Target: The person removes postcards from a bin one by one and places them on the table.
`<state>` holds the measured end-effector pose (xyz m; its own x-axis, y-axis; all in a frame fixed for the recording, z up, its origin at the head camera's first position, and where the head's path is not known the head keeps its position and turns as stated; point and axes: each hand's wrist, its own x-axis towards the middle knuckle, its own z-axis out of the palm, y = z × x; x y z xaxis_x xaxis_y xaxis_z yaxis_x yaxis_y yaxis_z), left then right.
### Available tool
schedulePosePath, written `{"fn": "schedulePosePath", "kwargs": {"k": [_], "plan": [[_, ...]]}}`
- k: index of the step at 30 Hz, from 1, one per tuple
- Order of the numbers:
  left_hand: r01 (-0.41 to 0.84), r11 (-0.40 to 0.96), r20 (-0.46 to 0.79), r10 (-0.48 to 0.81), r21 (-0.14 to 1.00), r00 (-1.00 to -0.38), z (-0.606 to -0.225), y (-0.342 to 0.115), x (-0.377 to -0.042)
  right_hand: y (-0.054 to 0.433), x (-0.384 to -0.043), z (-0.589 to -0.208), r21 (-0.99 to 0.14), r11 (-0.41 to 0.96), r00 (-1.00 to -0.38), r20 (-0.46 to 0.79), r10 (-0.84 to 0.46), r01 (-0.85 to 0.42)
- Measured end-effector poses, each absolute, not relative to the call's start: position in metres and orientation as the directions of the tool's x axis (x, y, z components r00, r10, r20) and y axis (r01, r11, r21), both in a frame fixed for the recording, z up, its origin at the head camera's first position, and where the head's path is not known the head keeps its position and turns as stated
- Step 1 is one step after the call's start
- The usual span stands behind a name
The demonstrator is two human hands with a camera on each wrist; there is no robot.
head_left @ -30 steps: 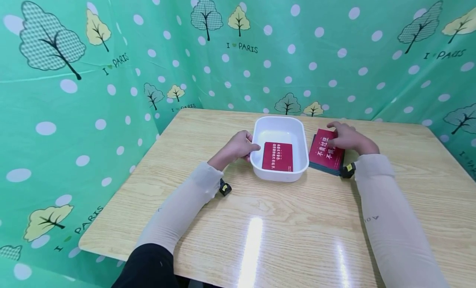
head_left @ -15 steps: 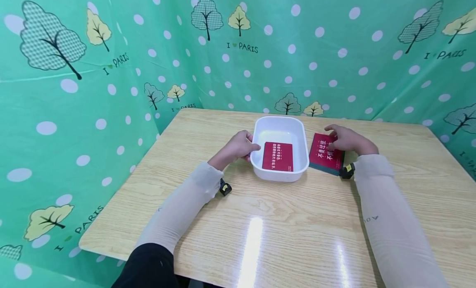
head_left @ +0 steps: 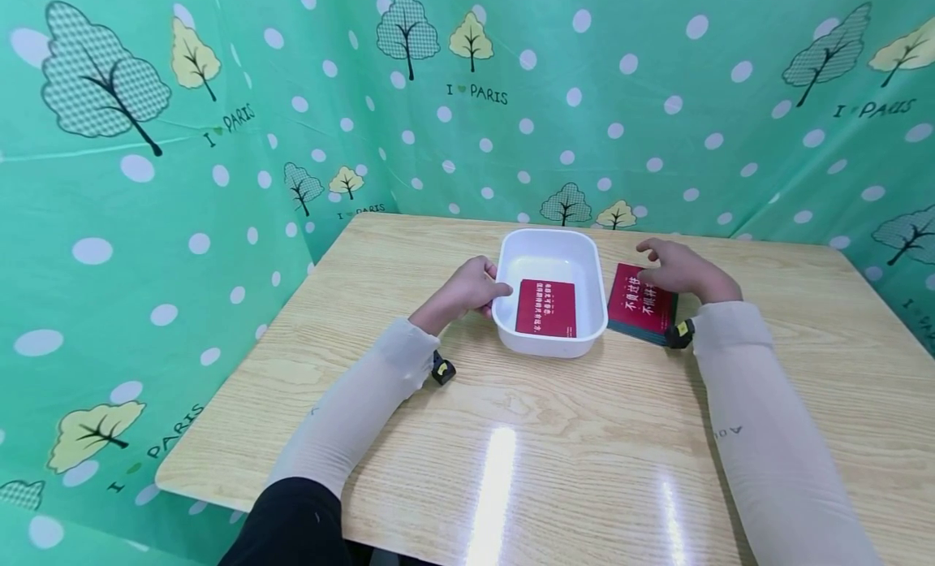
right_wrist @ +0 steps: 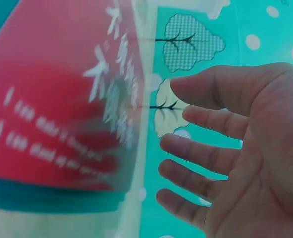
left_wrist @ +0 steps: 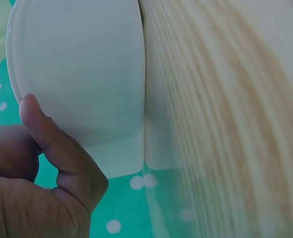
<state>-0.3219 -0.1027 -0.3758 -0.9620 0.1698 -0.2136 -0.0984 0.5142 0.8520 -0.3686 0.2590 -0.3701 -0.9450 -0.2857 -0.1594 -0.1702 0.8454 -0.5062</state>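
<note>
My left hand (head_left: 470,287) grips the left side of a white plastic tub (head_left: 553,347), thumb over the rim and fingers outside. In the left wrist view the thumb and a finger pinch the tub's rim. A red notebook (head_left: 546,308) with white writing lies flat inside the tub. Right of the tub lies a neat stack of notebooks, its top one a red notebook (head_left: 634,302) with white characters; the edges below are teal. My right hand (head_left: 682,271) is over the stack's far right side. In the right wrist view its fingers (right_wrist: 201,153) are loosely bent, holding nothing, beside the stack.
A light wooden table (head_left: 584,436) carries everything. Behind it and to the left hangs a green curtain (head_left: 467,136) with trees and dots. A black wrist camera (head_left: 442,369) sits under the left wrist, and another wrist camera (head_left: 680,334) overlaps the stack's near right corner.
The top red notebook, set askew toward the back a second ago, has moved nearer and lines up with the stack. My right hand has let it go. The left hand and tub stay put.
</note>
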Motion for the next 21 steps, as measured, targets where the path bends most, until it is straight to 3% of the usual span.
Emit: {"fn": "schedulePosePath", "kwargs": {"k": [11, 21], "plan": [[-0.099, 0.510, -0.207, 0.160, 0.854, -0.965, -0.375, -0.101, -0.320, 0.233, -0.360, -0.349, -0.525, 0.814, -0.941, -0.069, -0.333, -0.249], [-0.102, 0.523, -0.213, 0.156, 0.846, -0.965, -0.376, -0.101, -0.321, 0.209, -0.354, -0.340, -0.534, 0.751, -0.900, 0.048, -0.433, -0.389]]}}
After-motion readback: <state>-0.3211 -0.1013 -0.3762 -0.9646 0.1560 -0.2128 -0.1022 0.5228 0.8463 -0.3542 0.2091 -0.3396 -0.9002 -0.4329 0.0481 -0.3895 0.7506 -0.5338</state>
